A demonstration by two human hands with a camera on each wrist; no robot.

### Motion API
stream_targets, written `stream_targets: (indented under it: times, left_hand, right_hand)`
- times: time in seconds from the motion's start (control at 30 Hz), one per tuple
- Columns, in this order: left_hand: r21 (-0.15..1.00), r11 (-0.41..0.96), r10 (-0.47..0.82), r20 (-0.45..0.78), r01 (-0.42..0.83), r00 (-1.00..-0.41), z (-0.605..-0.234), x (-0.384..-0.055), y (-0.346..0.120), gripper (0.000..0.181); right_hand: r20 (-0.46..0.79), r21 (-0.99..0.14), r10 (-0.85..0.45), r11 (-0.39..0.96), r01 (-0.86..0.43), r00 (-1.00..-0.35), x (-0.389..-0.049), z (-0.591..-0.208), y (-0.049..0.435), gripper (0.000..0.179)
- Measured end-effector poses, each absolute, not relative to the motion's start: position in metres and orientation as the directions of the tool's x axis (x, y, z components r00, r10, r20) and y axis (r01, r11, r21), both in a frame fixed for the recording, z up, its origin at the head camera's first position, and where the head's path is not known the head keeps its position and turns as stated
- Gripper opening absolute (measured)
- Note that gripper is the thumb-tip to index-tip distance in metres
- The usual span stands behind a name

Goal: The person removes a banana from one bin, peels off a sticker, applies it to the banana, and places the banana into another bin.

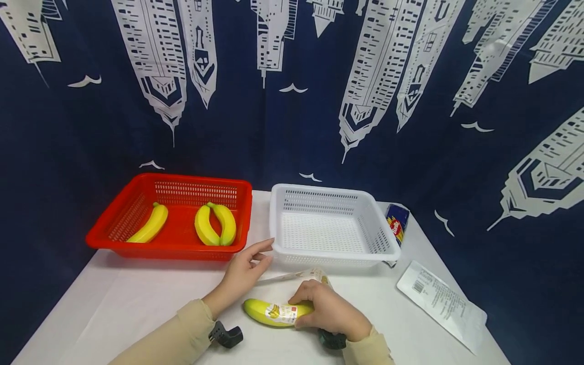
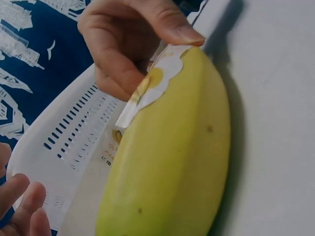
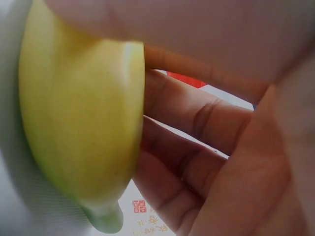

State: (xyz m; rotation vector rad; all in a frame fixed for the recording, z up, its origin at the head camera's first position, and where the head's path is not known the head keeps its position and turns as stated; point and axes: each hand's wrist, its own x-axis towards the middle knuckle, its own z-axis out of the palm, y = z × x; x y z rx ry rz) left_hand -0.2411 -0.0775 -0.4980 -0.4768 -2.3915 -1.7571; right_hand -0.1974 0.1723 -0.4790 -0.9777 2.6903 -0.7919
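A yellow banana (image 1: 262, 310) with a white printed label (image 1: 281, 313) lies on the table in front of me. My right hand (image 1: 326, 306) grips its right end between thumb and fingers; the right wrist view shows the banana's stem end (image 3: 106, 216) beside the palm. Behind and left of it, my left hand (image 1: 244, 271) holds nothing, its fingers loosely extended toward the near left corner of the white basket (image 1: 335, 257). A clear printed plastic wrapper (image 1: 319, 275) lies just behind the banana, partly hidden by the right hand.
A red basket (image 1: 178, 252) at the back left contains three bananas (image 1: 150, 223). The white basket stands at the back right, with a blue pasta box (image 1: 397, 223) behind its right side. A silver pouch (image 1: 444, 304) lies near the table's right edge. A dark patterned curtain (image 1: 264, 132) hangs behind.
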Motion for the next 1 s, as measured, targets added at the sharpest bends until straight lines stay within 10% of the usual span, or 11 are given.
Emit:
stream_targets:
  times: [1.0]
  left_hand:
    - [0.929,0.033,-0.013,0.37,0.37,-0.929,-0.517,-0.256,-0.06,0.031]
  right_hand:
    - [0.267,-0.516,-0.538,0.62,-0.59,-0.799,-0.227,-0.39,0.249,0.039]
